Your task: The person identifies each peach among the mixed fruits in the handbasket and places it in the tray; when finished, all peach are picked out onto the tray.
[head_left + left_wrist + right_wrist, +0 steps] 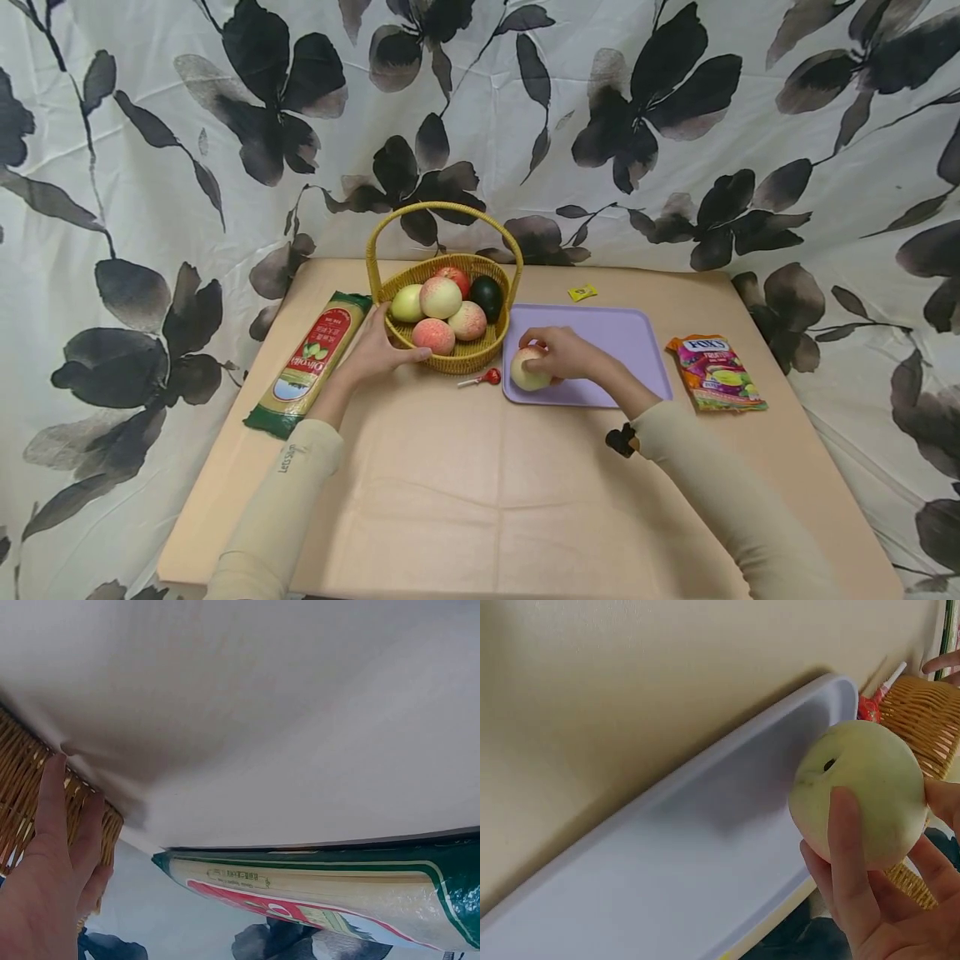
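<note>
The right hand (567,353) grips the peach (528,372) over the tray's (607,354) left end; best lower it level and loosen gently, lest it roll. The left hand (378,350) lies spread against the basket (471,362) holding 6 fruits (440,297); light pressure should steady it.

Pale peach (528,378): round, yellow-green with faint pink blush, dark spot in the stem dimple, gripped in right hand (564,355) over the 8 o'clock end of lilac tray (626,343), 4 o'clock from basket; wicker basket (474,362): golden yellow, upright, arched handle up, six fruits (440,297) heaped inside, dark green one (486,298) at 3 o'clock, left hand (381,346) against its side at 8 o'clock
</note>
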Tool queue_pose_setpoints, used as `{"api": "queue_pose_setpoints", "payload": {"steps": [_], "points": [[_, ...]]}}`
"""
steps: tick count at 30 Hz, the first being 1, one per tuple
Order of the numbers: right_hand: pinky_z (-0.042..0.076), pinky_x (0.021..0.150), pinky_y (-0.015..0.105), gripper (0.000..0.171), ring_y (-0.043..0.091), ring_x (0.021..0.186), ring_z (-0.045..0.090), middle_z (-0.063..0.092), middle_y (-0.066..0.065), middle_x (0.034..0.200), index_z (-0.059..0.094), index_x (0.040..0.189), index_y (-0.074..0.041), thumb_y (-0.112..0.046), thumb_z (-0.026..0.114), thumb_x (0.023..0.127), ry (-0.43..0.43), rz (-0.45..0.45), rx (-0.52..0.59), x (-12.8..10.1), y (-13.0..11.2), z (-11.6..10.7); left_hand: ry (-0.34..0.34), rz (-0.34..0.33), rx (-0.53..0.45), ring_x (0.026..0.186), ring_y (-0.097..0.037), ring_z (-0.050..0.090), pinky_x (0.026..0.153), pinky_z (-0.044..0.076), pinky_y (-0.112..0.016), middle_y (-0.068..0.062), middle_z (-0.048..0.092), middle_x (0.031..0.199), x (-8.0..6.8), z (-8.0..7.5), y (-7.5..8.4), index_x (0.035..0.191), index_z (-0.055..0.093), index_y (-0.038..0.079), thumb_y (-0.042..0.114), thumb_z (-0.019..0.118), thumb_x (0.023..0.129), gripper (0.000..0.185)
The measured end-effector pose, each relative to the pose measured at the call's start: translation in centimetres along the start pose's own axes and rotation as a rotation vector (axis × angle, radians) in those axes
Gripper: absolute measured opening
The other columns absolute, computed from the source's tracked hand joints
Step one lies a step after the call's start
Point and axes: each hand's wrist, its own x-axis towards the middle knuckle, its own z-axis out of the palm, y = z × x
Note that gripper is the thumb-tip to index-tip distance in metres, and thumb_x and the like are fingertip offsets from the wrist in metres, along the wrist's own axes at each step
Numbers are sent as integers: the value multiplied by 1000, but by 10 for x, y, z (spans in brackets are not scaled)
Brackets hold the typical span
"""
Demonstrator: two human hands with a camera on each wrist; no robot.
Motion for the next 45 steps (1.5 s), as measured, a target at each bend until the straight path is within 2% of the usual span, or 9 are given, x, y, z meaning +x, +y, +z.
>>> {"api": "queue_pose_setpoints", "payload": {"steps": [11, 13, 16, 20, 24, 29, 32, 40, 45], "points": [[65, 65, 43, 35, 21, 75, 69, 66, 18, 114, 64, 132, -9, -20, 69, 99, -39, 46, 5, 5, -2, 12, -1, -1, 5, 157, -38, 22, 127, 25, -58, -18, 13, 171, -2, -1, 1, 166, 7, 6, 62, 88, 74, 135], [64, 65, 39, 41, 21, 75, 69, 67, 18, 117, 63, 135, -8, -24, 70, 98, -39, 49, -43, 6, -3, 12, -2, 1, 9, 157, -37, 22, 127, 26, -59, -18, 13, 171, -2, -1, 1, 166, 7, 6, 62, 88, 75, 134], [59, 71, 35, 53, 24, 85, 67, 70, 17, 118, 62, 138, -4, -28, 77, 92, -23, 2, -190, 7, -5, 14, -3, 3, 6, 157, -37, 21, 127, 25, -58, -17, 13, 171, -2, -1, 2, 166, 7, 6, 60, 88, 76, 132], [54, 82, 41, 67, 30, 101, 61, 72, 17, 115, 62, 137, 0, -28, 86, 81, 18, -62, -343, 6, -8, 16, -5, 1, 5, 158, -37, 20, 128, 24, -58, -17, 12, 172, -3, -2, 3, 166, 7, 6, 58, 88, 77, 131], [55, 82, 43, 66, 30, 99, 61, 69, 20, 112, 61, 134, -2, -26, 89, 79, 28, -27, -305, 5, -10, 16, -6, -5, 1, 158, -37, 19, 128, 24, -58, -17, 11, 172, -3, -2, 4, 166, 6, 6, 59, 88, 76, 132], [58, 65, 30, 57, 21, 77, 68, 67, 17, 107, 57, 128, -6, -25, 87, 82, -14, 36, -171, 7, -10, 16, -9, -14, 0, 158, -37, 19, 128, 24, -58, -17, 10, 172, -3, -1, 3, 166, 6, 8, 60, 87, 76, 132], [59, 59, 28, 58, 21, 69, 69, 64, 20, 109, 55, 129, -5, -21, 86, 82, -30, 44, -119, 8, -11, 17, -8, -19, 2, 158, -37, 19, 128, 24, -59, -16, 9, 173, -2, -1, 3, 167, 5, 8, 59, 87, 77, 131], [55, 78, 38, 68, 28, 97, 62, 66, 19, 113, 55, 135, -2, -28, 87, 81, -17, 38, -220, 8, -14, 16, -15, -20, -6, 159, -37, 17, 128, 23, -59, -16, 7, 173, -4, -2, 4, 167, 4, 9, 61, 87, 77, 133], [55, 82, 41, 73, 29, 100, 60, 63, 20, 118, 53, 140, -1, -31, 87, 82, -33, 56, -223, 7, -15, 16, -18, -5, -10, 159, -37, 18, 128, 22, -58, -17, 10, 172, -4, -2, 5, 167, 6, 8, 62, 87, 76, 132]]}}
